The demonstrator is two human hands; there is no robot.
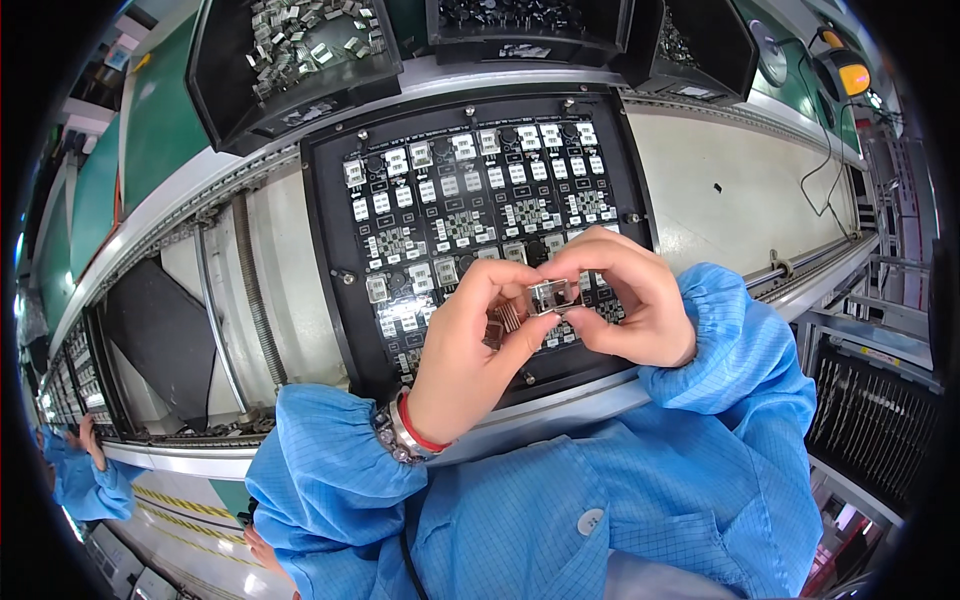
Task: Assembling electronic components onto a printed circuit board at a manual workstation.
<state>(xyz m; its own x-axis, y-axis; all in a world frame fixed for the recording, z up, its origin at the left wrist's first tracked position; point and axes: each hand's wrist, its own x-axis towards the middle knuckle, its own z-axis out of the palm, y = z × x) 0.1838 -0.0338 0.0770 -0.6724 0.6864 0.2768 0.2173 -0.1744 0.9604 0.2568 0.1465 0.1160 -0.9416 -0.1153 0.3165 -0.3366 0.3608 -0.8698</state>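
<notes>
My left hand point(477, 330) and my right hand point(632, 300) meet above a black carrier frame point(337, 290). Between the thumbs and forefingers of both is a small box-shaped metal connector point(550, 297), silvery with a dark inside. More small metal pieces point(507, 318) show in the curl of my left fingers; how many is hidden. Beneath my hands, circuit boards point(462, 225) fill the frame in rows, bearing white sockets and silvery connectors. My hands cover part of the lower boards.
Beyond the frame stand black bins: one with silvery metal parts point(310, 45), one with black parts point(505, 12), one with small parts point(680, 45). Conveyor rails point(225, 315) run alongside. Another person's hand point(92, 440) is at far left. A slotted black rack point(870, 425) stands right.
</notes>
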